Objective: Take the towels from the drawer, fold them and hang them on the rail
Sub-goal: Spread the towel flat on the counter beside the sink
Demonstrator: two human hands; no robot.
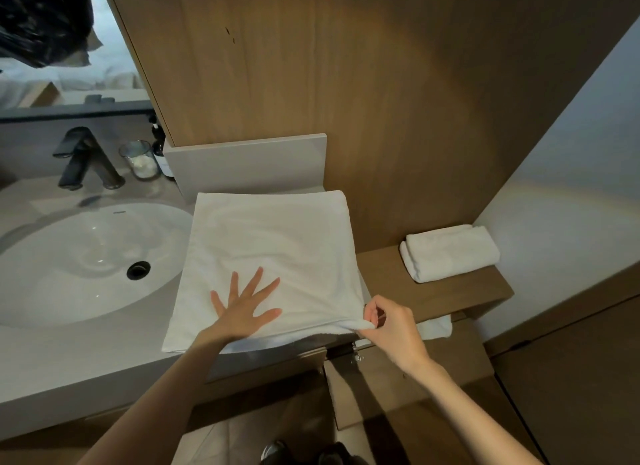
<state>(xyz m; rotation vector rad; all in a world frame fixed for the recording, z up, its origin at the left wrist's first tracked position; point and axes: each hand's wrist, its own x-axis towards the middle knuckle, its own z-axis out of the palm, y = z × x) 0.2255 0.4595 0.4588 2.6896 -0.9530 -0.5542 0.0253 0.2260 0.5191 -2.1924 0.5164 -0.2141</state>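
Note:
A white towel (pixel 277 243) lies spread flat on the grey counter (pixel 104 354) to the right of the sink. My left hand (pixel 244 312) presses flat on its near part with fingers spread. My right hand (pixel 391 324) pinches the towel's near right corner at the counter's edge. A second white towel (pixel 450 251), folded into a thick block, sits on the wooden shelf (pixel 446 295) to the right. More white cloth (pixel 438 328) hangs just below that shelf. No rail is visible.
A white oval sink (pixel 86 260) with a dark faucet (pixel 85 160) fills the left. A glass jar (pixel 138 160) and a dark bottle (pixel 161 153) stand by the backsplash. Wood panelling rises behind; a cabinet front (pixel 408 388) is below.

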